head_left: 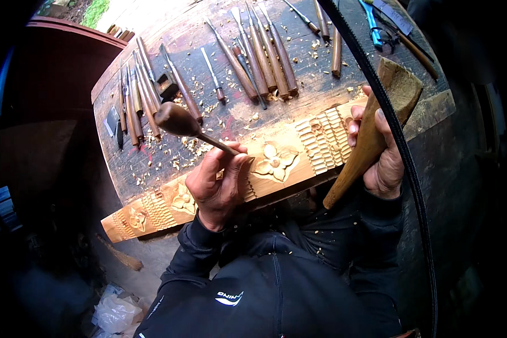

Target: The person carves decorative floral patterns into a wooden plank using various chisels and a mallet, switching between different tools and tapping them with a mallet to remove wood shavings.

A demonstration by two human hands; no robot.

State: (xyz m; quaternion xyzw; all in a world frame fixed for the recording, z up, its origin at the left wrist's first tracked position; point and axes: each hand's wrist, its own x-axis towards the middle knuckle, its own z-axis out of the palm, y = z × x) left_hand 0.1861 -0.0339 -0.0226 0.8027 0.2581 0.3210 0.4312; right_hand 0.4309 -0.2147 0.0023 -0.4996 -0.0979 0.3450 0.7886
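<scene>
My left hand (217,183) is closed around the shaft of a carving chisel (177,119), its rounded dark wooden handle pointing up and to the left. The chisel's tip is hidden by my fingers, beside a carved flower (275,162) on a long pale wooden board (290,141). The board lies slantwise along the table's near edge, with flowers and bands of scalloped rows cut into it. In my right hand (383,169) is a wooden mallet (367,141), its thick squared head up and its narrow end down, over the board's right part.
Several wood-handled chisels (261,56) lie across the back of the worn table (236,115), with more (138,101) at its left. Wood chips are scattered around. A black cord (414,180) runs down in front of the right side. A plastic bag (117,311) lies on the floor.
</scene>
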